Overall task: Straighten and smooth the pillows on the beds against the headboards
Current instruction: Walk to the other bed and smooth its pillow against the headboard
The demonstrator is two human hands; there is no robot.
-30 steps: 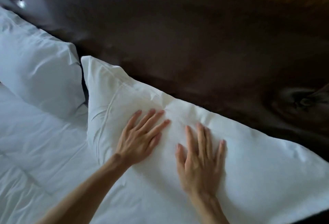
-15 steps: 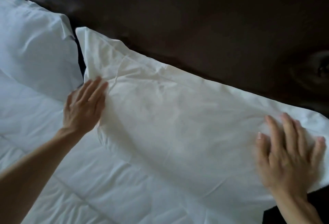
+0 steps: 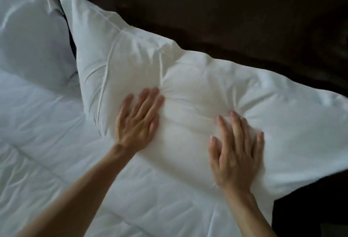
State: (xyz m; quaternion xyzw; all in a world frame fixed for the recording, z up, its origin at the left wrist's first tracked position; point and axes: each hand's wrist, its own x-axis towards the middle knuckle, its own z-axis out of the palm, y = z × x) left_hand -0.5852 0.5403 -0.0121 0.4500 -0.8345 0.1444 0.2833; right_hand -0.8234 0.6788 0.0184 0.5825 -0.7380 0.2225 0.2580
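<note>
White pillow (image 3: 197,89) lies along the dark headboard (image 3: 226,10) at twelve o'clock, with the left hand (image 3: 137,123) and right hand (image 3: 235,152) pressed flat, fingers spread, grasping nothing.

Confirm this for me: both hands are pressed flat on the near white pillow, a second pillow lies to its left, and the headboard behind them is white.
One thing is off: the headboard is dark brown, not white, as the head view shows. The rest stands: the left hand and right hand lie flat and open on the near pillow, and a second pillow lies to its left.
</note>
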